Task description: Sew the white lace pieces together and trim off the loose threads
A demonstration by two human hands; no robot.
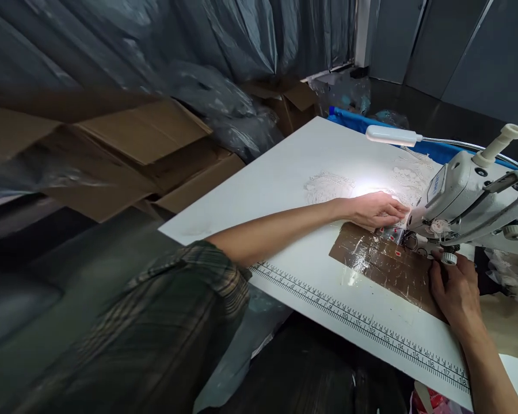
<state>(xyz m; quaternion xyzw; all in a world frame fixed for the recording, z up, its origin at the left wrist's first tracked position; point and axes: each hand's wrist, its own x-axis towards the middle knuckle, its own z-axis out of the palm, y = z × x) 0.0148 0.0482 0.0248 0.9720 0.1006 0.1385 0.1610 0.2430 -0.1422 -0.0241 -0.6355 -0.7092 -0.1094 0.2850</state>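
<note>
My left hand reaches across the white table, fingers pinched on a small patterned fabric piece at the needle of the white sewing machine. My right hand rests below the machine head on a brown taped patch, fingers curled near a small knob; what they grip, if anything, is hidden. White lace pieces lie behind my left hand under the light.
A gooseneck lamp shines on the needle area. A printed ruler runs along the table's front edge. Cardboard boxes and grey plastic sheeting stand to the left. Blue material lies at the table's far edge.
</note>
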